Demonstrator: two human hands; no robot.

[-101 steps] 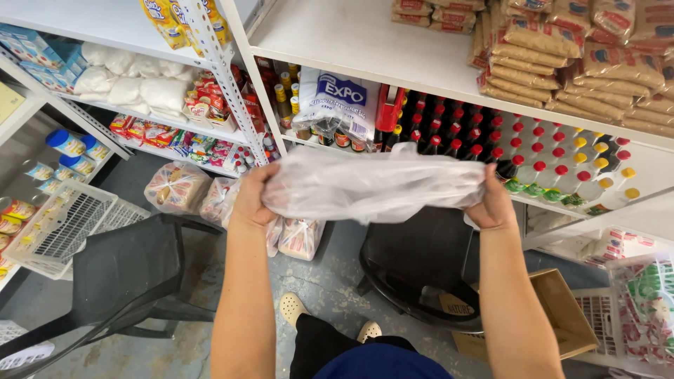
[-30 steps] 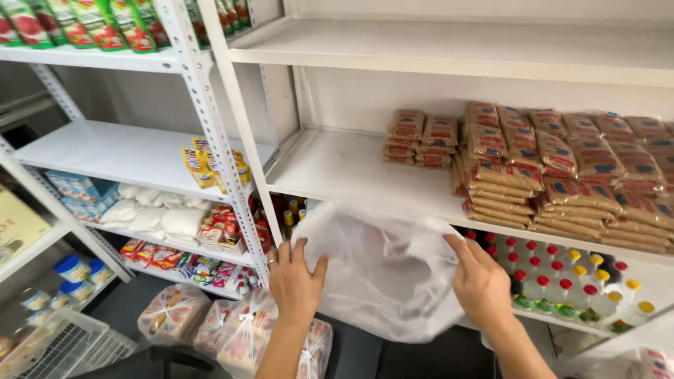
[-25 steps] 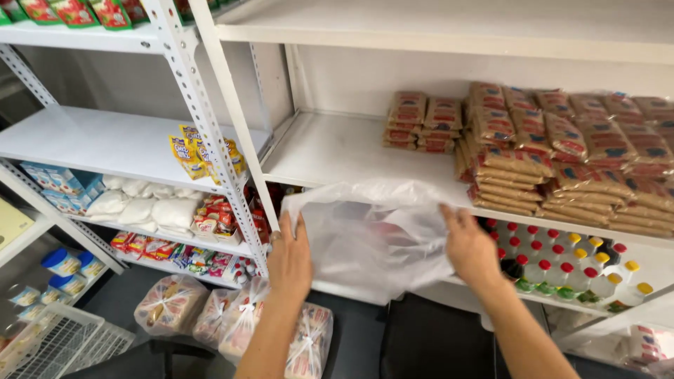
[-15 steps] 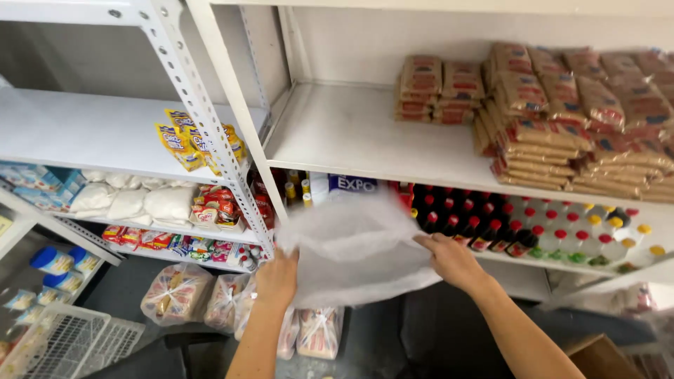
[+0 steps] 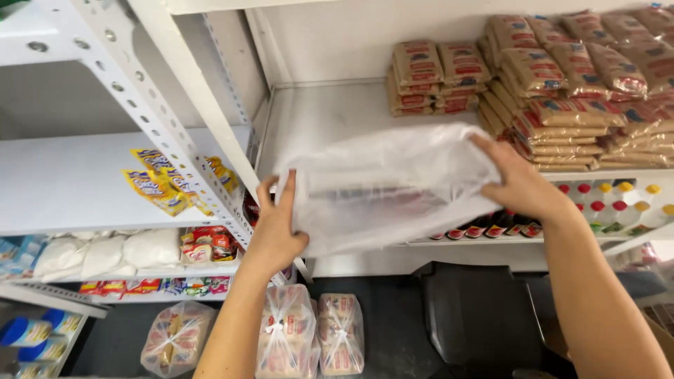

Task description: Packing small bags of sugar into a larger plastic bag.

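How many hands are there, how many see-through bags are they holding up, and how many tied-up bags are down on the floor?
Hands: 2, the left hand and the right hand
Clear plastic bag held between them: 1
Tied bags on the floor: 3
Total: 6
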